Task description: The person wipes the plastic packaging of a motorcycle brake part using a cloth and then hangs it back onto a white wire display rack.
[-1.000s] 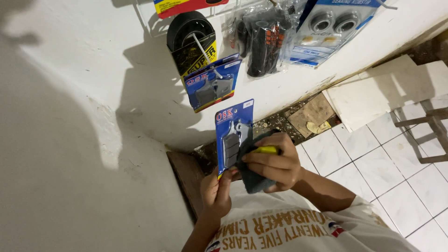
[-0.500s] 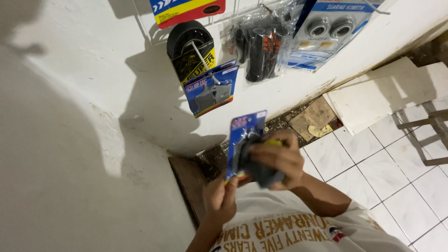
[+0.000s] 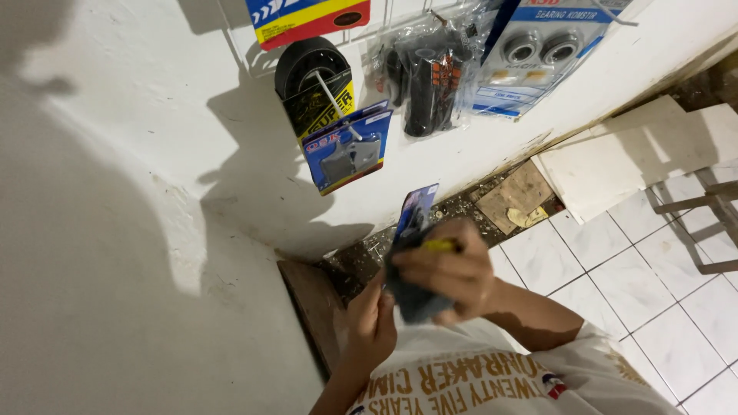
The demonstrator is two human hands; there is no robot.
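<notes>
Both hands work one blister card (image 3: 416, 213) at lower centre: right hand (image 3: 450, 269) grips dark cloth (image 3: 415, 301), wiping it; left hand (image 3: 370, 323) clasps below.

My right hand (image 3: 450, 269) curls closed at twelve o'clock, forearm bent; my left hand (image 3: 373, 323) cups below, at seven o'clock.

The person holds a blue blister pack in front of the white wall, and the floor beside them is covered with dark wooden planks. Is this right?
Not quite. The head view shows the floor covered with white tiles, not dark wooden planks. The rest holds: the right hand holds a blue blister pack in front of the white wall.
</notes>
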